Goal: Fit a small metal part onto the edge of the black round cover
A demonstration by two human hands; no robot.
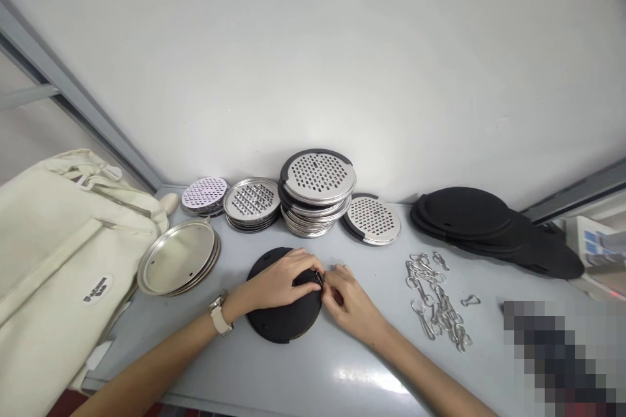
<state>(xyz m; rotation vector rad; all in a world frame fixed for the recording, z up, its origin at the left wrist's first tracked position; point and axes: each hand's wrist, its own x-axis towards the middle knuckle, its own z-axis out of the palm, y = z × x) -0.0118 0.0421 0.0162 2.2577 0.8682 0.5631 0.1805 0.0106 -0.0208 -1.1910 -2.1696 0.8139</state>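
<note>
The black disc (286,316) lies flat on the grey table (274,378), close to its front edge, under the left hand (281,281). It is round, matt and dark all over, with 2 small oval marks visible near its left side, 1 towards the back and 1 towards the front. A thin, paler line shows along the front right of its rim, beside a small step in the edge.

The left hand lies palm down across the disc, thumb and forefinger pinching a small dark-looking metal clip (319,278) at the disc's right edge. The right hand (349,300) is curled, fingertips at that same clip; whether they grip it, I cannot tell. A watch (220,315) with a pale strap is on the left wrist.

Left of the disc is a stack of plain metal plates (176,260), and beyond them a cream bag (59,260). Behind the disc stand 3 stacks of round graters: a pale lilac-topped stack (204,194), a silver stack (252,202) and a taller stack (320,176) with black edging. Behind it to the right are a low black-edged grater pile (375,220) and black covers (464,212). Right of the disc lie loose silver clips (440,306).
</note>
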